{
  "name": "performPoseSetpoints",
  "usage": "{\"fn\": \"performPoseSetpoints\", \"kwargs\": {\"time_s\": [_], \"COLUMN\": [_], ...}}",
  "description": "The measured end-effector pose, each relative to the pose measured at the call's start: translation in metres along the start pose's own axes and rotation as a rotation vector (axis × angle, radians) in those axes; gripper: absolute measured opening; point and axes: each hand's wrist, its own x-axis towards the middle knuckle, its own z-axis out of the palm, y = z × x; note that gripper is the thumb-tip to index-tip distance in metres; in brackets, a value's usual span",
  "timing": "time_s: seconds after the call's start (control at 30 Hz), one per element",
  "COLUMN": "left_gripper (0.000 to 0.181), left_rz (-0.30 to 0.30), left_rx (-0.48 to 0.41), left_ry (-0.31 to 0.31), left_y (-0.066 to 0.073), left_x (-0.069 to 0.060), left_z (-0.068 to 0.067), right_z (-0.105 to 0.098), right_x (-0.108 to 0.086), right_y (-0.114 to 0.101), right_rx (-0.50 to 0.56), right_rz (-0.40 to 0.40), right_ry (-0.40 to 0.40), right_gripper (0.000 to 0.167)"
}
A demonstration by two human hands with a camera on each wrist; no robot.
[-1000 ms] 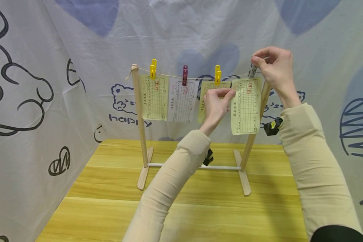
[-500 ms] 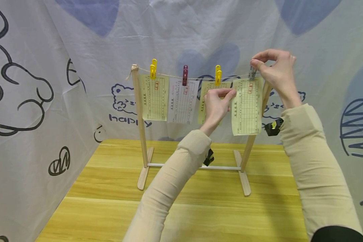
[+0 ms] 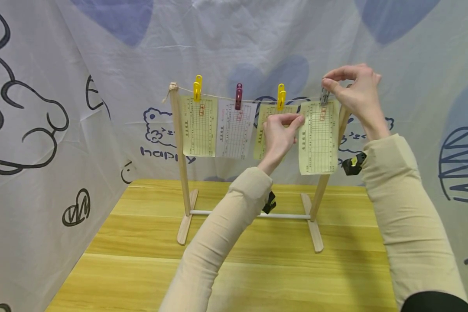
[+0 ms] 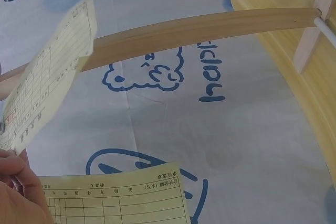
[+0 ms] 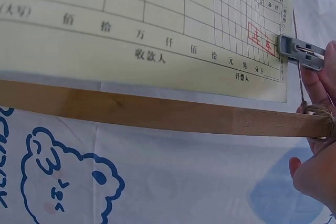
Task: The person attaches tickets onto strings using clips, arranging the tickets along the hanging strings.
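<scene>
A pale yellow receipt slip (image 3: 318,143) hangs at the right end of the string (image 3: 218,96). My left hand (image 3: 279,134) pinches its upper left edge between thumb and fingers. At the slip's top edge sits a grey clothespin (image 3: 325,96), which my right hand (image 3: 356,93) grips by its handle ends. In the right wrist view the clothespin (image 5: 302,52) overlaps the slip's edge beside the string, near a red stamp. From the left wrist, the slip (image 4: 52,72) appears tilted above the left hand (image 4: 21,192).
Yellow clothespins (image 3: 197,89) (image 3: 281,97) and a maroon one (image 3: 238,97) hold other slips on the string. The wooden frame's posts (image 3: 181,151) stand on the wooden table (image 3: 148,268), joined by a white rod (image 3: 284,216). A patterned cloth (image 3: 218,39) hangs behind.
My right hand has come down slightly with the grey clothespin. The slip has shifted a little to the right. My left hand has kept its pinch and barely moved.
</scene>
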Motion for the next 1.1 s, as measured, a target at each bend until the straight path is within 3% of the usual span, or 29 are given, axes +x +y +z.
{"fn": "performPoseSetpoints", "kwargs": {"time_s": [0.67, 1.1], "left_gripper": [0.023, 0.024], "left_rz": [-0.008, -0.001], "left_rx": [-0.003, -0.005], "left_ry": [-0.002, -0.009], "left_y": [0.0003, 0.0010], "left_x": [-0.0001, -0.0005], "left_z": [0.0002, -0.0007], "right_z": [-0.0031, -0.0052], "right_x": [0.0005, 0.0002], "right_y": [0.0057, 0.0061], "right_rx": [0.043, 0.060], "right_rz": [-0.022, 0.010], "right_ry": [-0.050, -0.078], "right_gripper": [0.025, 0.030]}}
